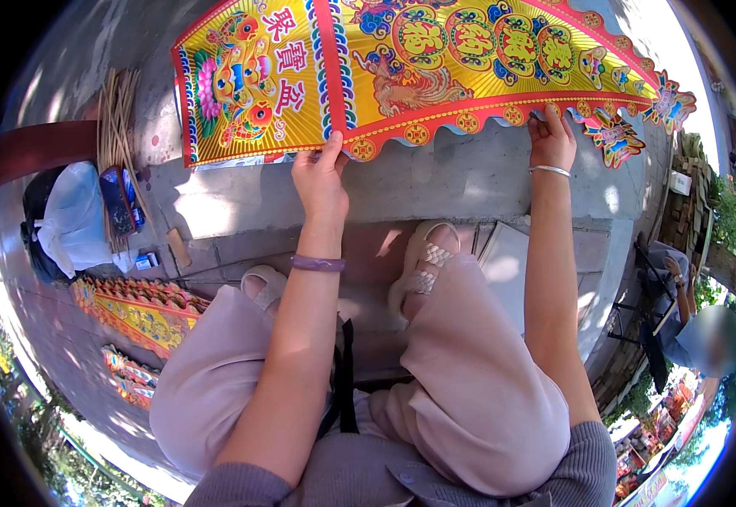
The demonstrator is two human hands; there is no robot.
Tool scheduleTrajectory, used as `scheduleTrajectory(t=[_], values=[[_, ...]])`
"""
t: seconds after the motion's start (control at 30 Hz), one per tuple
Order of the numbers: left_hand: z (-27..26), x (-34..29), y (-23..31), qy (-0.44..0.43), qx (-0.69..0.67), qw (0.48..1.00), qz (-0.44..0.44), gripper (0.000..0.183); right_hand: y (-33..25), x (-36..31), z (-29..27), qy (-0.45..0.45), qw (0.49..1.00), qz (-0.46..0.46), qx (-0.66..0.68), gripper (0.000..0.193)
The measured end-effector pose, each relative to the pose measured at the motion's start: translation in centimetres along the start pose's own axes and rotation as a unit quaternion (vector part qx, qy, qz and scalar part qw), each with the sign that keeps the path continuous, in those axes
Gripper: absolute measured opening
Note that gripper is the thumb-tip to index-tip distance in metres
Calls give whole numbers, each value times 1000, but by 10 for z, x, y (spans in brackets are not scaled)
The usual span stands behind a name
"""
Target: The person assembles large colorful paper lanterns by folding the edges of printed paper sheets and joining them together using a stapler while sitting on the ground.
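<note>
At the far left of the frame a white plastic bag (76, 221) sits on the pavement beside a dark bag, with a bundle of thin bamboo sticks (117, 127) standing just right of it and running up toward the upper left. Below them, in the lower left, more folded decorated paper strips (136, 314) in yellow and red lie on the ground. Moving toward the centre, the person sits with knees raised in pale pink trousers, light sandals planted on a grey stone ledge (461, 182). The left hand (321, 179), with a purple band at the wrist, reaches up to the middle of the frame and pinches the scalloped lower edge of the long paper banner (402, 68), thumb on top and the fingers closed under the paper. That banner, gold with red border, fish and round medallions, is spread across the top of the frame from upper left to upper right, lying on the stone surface. Further right, the right hand (551, 139), wearing a thin silver bangle, grips the same lower edge near a cut-out ornament, fingers curled close onto the paper. At the right rim, another person (681, 313) sits on a stool, well apart.
</note>
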State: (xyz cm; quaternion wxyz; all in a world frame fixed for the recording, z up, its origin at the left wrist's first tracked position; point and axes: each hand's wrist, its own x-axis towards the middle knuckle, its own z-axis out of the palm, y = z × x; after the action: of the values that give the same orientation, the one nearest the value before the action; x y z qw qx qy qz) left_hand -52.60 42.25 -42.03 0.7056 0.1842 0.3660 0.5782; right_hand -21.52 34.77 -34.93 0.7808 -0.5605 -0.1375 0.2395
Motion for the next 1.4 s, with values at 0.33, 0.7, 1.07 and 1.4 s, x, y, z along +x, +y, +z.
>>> scheduleTrajectory(t=[0.33,0.7,1.07,1.4], values=[[6,-3,-6,18,-1,999,-38,12,-28,28,41,-23,992,-124,21,11],[16,-14,-16,48,-30,997,-50,10,-22,38,44,-36,989,-142,-6,14],[15,-16,-16,67,32,997,-23,13,68,-130,22,-152,965,176,-123,43],[17,-26,-13,80,44,995,-27,17,71,-145,79,-211,959,119,-146,21]])
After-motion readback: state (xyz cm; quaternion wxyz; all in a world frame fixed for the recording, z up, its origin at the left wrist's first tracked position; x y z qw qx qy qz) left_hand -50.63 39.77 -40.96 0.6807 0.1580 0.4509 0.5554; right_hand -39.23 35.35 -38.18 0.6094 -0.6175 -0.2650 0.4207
